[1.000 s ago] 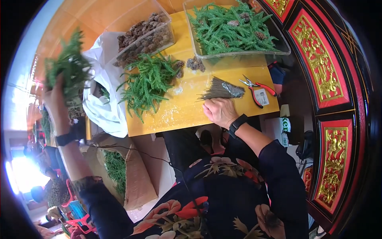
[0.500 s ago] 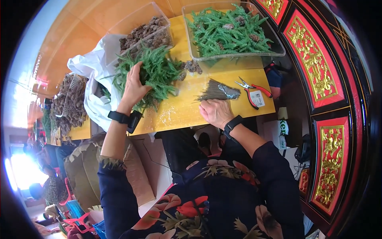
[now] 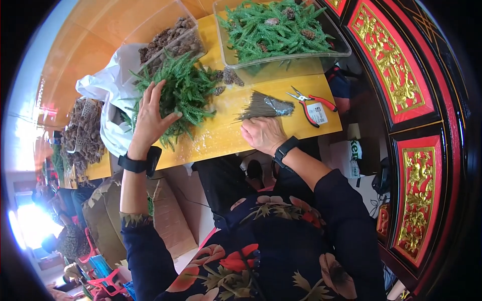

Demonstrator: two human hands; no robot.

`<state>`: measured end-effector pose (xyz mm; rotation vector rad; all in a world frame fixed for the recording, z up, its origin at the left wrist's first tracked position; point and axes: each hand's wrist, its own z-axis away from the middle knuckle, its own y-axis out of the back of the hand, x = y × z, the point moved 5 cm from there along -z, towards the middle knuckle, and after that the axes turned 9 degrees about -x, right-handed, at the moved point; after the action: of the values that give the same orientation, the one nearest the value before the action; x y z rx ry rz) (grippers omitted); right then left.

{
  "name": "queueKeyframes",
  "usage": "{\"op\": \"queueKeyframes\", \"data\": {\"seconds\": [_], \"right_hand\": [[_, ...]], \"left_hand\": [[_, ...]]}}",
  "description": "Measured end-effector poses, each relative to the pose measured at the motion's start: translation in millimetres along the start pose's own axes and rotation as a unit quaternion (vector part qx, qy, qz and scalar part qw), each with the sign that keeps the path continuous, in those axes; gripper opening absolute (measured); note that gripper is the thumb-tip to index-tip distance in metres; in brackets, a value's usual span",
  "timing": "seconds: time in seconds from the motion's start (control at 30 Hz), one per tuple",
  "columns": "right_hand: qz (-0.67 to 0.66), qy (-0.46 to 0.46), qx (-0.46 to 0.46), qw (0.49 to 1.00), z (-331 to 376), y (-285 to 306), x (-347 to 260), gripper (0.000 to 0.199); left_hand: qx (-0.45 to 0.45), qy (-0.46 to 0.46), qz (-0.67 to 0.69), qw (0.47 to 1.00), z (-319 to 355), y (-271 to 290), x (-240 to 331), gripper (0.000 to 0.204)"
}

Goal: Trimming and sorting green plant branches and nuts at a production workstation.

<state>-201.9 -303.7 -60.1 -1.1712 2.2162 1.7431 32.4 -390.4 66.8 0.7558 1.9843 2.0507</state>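
My left hand (image 3: 152, 116), fingers spread and thumb apart, lies at the near left side of a pile of green artificial pine sprigs (image 3: 188, 93). Curled on the table's front edge, my right hand (image 3: 263, 134) has its fingers folded under; whatever they may hold is hidden. Just beyond its knuckles lies a bundle of thin brown wire stems (image 3: 258, 104), wrapped at one end in clear plastic. To the right are long-nose pliers (image 3: 326, 102) with red handles, their jaws pointing away, beside a white label (image 3: 317, 113).
A clear bin (image 3: 281, 62) of green sprigs and pinecones stands at the back right. Another clear bin (image 3: 193, 47) holds brown pinecones. Loose pinecones (image 3: 232, 77) lie between. A white plastic bag (image 3: 113, 75) sits left. Carved red and gold panels (image 3: 391, 65) line the right side.
My left hand has drawn back slightly toward me, its fingers lifting and spreading at the sprigs. My right hand stays curled at the table edge. The whole view has shifted a little.
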Motion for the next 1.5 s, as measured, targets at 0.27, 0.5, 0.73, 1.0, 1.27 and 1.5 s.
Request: {"op": "queueKeyframes", "data": {"seconds": [0.27, 0.5, 0.73, 1.0, 1.27, 1.5], "right_hand": [[0.015, 0.006, 0.020, 1.000, 1.6, 1.2, -0.5, 0.017], [0.072, -0.056, 0.033, 0.995, 0.7, 20.6, -4.1, 0.010], [0.123, -0.066, 0.016, 0.990, -1.3, 29.4, 10.8, 0.004], [0.070, -0.103, -0.008, 0.992, -4.0, 32.5, 17.7, 0.003], [0.070, -0.103, -0.020, 0.992, -4.8, 37.4, 17.1, 0.002], [0.075, -0.097, -0.039, 0.992, -8.5, 37.3, 14.4, 0.003]], "left_hand": [[0.038, 0.010, 0.062, 0.997, -3.5, -3.6, 12.3, 0.059], [0.024, 0.050, 0.054, 0.997, 4.8, -1.5, 5.9, 0.049], [0.081, -0.086, -0.014, 0.993, 4.8, 2.6, 18.8, 0.055], [0.053, 0.052, 0.025, 0.997, 7.2, -0.2, 16.8, 0.054], [0.087, -0.008, 0.004, 0.996, 3.6, -3.6, 19.2, 0.049], [0.148, -0.040, -0.001, 0.988, 8.0, -18.4, 11.6, 0.054]]}}
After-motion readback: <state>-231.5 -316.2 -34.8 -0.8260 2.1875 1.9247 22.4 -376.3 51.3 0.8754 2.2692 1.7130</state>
